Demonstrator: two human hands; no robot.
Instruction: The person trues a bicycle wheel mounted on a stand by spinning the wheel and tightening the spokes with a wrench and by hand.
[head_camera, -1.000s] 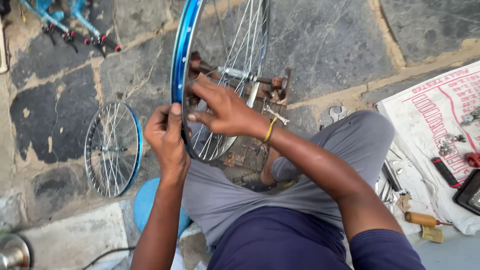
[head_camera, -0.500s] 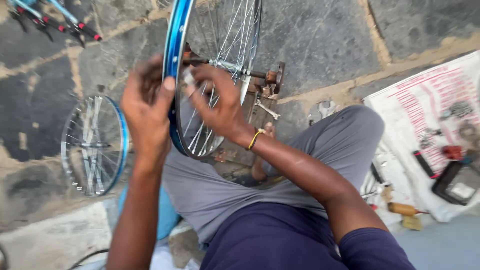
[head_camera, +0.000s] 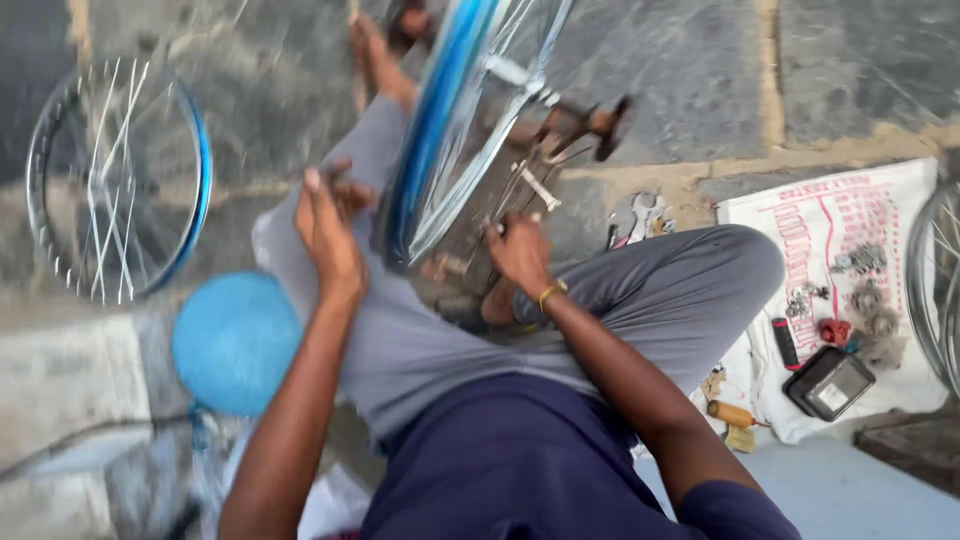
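Observation:
A bicycle wheel with a blue rim and silver spokes stands tilted between my knees, its hub and axle near the top. My left hand is raised just left of the rim's lower end, fingers apart and brushing it; motion blur hides any grip. My right hand, a gold bangle on its wrist, hangs low on the wheel's right side by the lowest spokes, fingers curled downward. I cannot make out whether it holds anything. I sit in grey trousers with my legs folded around the wheel.
A second blue-rimmed wheel lies flat on the stone paving at the left. A round blue seat is beside my left thigh. At the right, a white printed sack carries small metal parts and a black box. A wrench lies near my knee.
My right hand has dropped from the spokes near the rim to the wheel's foot. The left hand stays by the rim with its fingers looser. The view has swung and the wheel looks more tilted.

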